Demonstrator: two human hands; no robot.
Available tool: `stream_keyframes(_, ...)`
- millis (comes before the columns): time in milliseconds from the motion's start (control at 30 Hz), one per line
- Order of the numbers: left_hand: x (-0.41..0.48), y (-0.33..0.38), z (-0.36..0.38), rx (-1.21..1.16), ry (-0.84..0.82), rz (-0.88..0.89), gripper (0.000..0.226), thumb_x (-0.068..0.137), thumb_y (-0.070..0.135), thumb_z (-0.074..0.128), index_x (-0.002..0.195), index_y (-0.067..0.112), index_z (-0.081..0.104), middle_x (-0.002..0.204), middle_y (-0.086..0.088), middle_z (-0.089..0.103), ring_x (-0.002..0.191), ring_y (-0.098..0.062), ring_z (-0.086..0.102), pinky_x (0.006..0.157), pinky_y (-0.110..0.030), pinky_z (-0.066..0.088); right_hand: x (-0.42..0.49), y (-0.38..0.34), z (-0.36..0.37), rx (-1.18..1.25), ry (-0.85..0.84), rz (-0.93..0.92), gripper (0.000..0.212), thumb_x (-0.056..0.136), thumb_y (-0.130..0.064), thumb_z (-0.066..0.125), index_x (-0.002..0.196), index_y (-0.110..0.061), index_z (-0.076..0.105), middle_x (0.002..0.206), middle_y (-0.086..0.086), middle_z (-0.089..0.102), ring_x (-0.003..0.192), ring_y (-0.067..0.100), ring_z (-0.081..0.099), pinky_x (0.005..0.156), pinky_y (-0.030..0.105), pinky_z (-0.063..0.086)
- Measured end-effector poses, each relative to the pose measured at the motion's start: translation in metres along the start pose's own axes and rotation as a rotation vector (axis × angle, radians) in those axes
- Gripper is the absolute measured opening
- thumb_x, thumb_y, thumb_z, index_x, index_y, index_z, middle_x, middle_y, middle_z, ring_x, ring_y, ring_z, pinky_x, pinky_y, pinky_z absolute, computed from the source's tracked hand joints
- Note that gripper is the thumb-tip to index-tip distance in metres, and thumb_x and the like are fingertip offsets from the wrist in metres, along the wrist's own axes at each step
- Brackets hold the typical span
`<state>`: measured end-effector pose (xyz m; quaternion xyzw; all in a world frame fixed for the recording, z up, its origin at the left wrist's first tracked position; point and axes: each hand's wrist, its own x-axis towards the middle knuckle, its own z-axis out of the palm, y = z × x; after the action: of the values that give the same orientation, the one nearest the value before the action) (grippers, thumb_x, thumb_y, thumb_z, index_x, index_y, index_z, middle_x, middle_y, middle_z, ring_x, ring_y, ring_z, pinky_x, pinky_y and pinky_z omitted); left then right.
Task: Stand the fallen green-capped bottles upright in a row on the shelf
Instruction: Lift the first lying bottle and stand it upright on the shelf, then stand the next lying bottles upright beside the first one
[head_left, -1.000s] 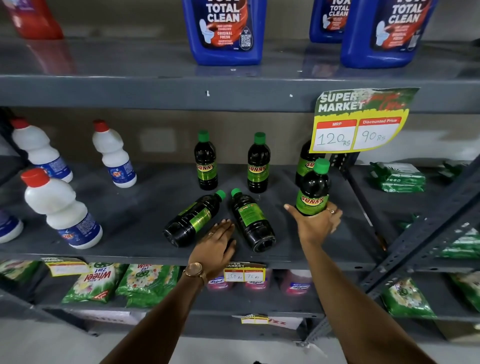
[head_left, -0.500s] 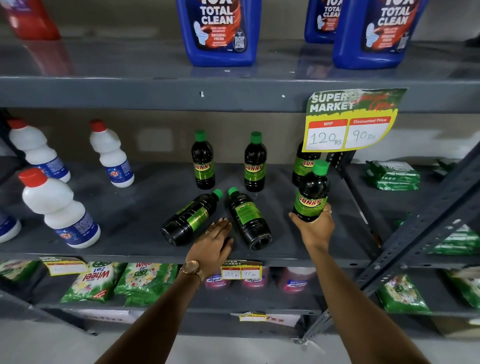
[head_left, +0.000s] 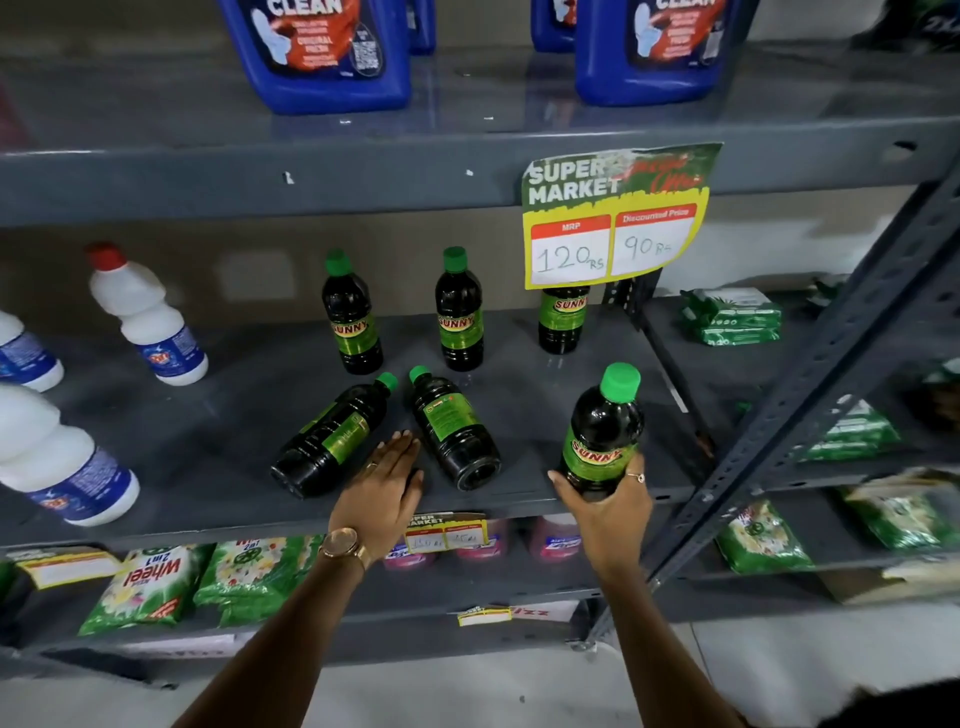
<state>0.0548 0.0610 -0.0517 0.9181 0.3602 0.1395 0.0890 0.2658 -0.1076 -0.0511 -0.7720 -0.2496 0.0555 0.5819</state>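
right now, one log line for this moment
right hand: holds bottle upright | left hand: open between two fallen bottles

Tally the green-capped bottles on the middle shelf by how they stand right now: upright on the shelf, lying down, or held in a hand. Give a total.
Upright on the shelf: 3
Lying down: 2
Held in the right hand: 1
Total: 6

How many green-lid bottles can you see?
6. Three bottles stand at the back: left, middle, right, partly behind the price sign. Two lie fallen. The right hand holds one.
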Motion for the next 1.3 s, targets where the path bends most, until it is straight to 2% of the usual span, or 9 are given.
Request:
stream_keyframes(500, 0.000, 0.000, -0.004, -0.051, -0.016, 0.018, 0.063, 0.088, 0.046, 0.020, 0.136, 0.008, 0.036, 0.144, -0.014, 0.039, 0.136, -0.024, 0.029, 0.112, -0.035, 0.020, -0.001, -0.004, 0.003, -0.032, 0.020, 0.019, 0.086, 0.060, -0.028, 0.089, 0.131, -0.006, 0.046, 0.120, 0.012, 0.062, 0.111, 0.027, 0.060, 0.088, 0.024, 0.045)
stream_keyframes(633, -0.007, -0.001, -0.016, -0.181, -0.044, 0.036, 0.068, 0.086, 0.053, 0.021, 0.141, 0.013, 0.027, 0.152, -0.007, 0.024, 0.140, -0.018, 0.016, 0.113, -0.035, 0.019, -0.023, -0.014, -0.003, 0.133, 0.138, 0.088, 0.115, 0.057, -0.037, 0.089, 0.149, -0.020, 0.022, 0.154, 0.007, 0.029, 0.136, 0.012, 0.034, 0.111, 0.027, 0.030)
stream_keyframes(733, -0.025, -0.007, -0.047, -0.226, 0.062, 0.174, 0.060, 0.090, 0.047, 0.027, 0.139, 0.013, 0.033, 0.149, -0.002, 0.028, 0.139, -0.015, 0.019, 0.113, -0.032, 0.020, -0.075, -0.028, 0.004, -0.035, 0.254, -0.085, 0.092, 0.066, -0.057, 0.076, 0.138, -0.011, 0.039, 0.139, 0.012, 0.036, 0.120, 0.013, 0.040, 0.105, 0.028, 0.040)
stream_keyframes(833, -0.037, -0.040, -0.079, -0.233, 0.181, 0.229, 0.049, 0.093, 0.036, 0.032, 0.135, 0.013, 0.039, 0.143, 0.000, 0.035, 0.136, -0.013, 0.024, 0.114, -0.026, 0.016, -0.098, -0.059, 0.037, -0.127, 0.059, -0.327, 0.063, 0.074, -0.055, 0.066, 0.120, -0.015, 0.054, 0.117, -0.007, 0.041, 0.110, 0.012, 0.041, 0.096, 0.029, 0.036)
stream_keyframes(900, -0.035, -0.074, -0.090, -0.231, 0.214, 0.181, 0.046, 0.093, 0.030, 0.031, 0.134, 0.011, 0.041, 0.141, -0.001, 0.038, 0.135, -0.013, 0.026, 0.114, -0.023, 0.011, -0.079, -0.088, 0.066, -0.268, -0.024, -0.369, 0.064, 0.073, -0.058, 0.064, 0.118, -0.013, 0.056, 0.114, 0.003, 0.050, 0.107, 0.018, 0.043, 0.092, 0.032, 0.035)
stream_keyframes(1067, -0.015, -0.158, -0.078, -0.233, 0.094, -0.045, 0.051, 0.087, -0.001, 0.035, 0.137, 0.008, 0.033, 0.149, -0.015, 0.029, 0.139, -0.027, 0.021, 0.113, -0.034, 0.013, 0.000, -0.128, 0.120, -0.778, -0.362, 0.045, 0.114, 0.054, -0.070, 0.074, 0.141, -0.009, 0.033, 0.147, 0.016, 0.032, 0.137, 0.038, 0.025, 0.110, 0.047, 0.025)
stream_keyframes(1133, -0.009, -0.168, -0.068, -0.246, 0.013, -0.091, 0.053, 0.089, -0.005, 0.039, 0.140, 0.005, 0.027, 0.151, -0.016, 0.020, 0.140, -0.028, 0.014, 0.115, -0.036, 0.011, 0.015, -0.128, 0.128, -0.844, -0.533, 0.156, 0.116, 0.055, -0.069, 0.075, 0.143, -0.007, 0.030, 0.152, 0.018, 0.029, 0.140, 0.036, 0.025, 0.112, 0.045, 0.027)
stream_keyframes(1233, -0.003, -0.170, -0.053, -0.239, -0.018, -0.091, 0.051, 0.093, 0.006, 0.043, 0.140, 0.002, 0.024, 0.151, -0.020, 0.018, 0.140, -0.032, 0.012, 0.116, -0.041, 0.012, 0.013, -0.122, 0.129, -0.675, -0.552, 0.183, 0.069, 0.056, -0.056, 0.081, 0.102, -0.012, 0.057, 0.117, 0.011, 0.061, 0.103, 0.028, 0.059, 0.084, 0.033, 0.050)
stream_keyframes(1300, 0.000, -0.171, -0.049, -0.224, -0.019, -0.100, 0.052, 0.093, 0.011, 0.044, 0.140, 0.003, 0.024, 0.151, -0.020, 0.018, 0.140, -0.033, 0.012, 0.116, -0.041, 0.011, 0.011, -0.116, 0.127, -0.611, -0.503, 0.164, 0.050, 0.056, -0.053, 0.082, 0.078, -0.016, 0.056, 0.097, 0.007, 0.064, 0.085, 0.025, 0.060, 0.071, 0.028, 0.046)
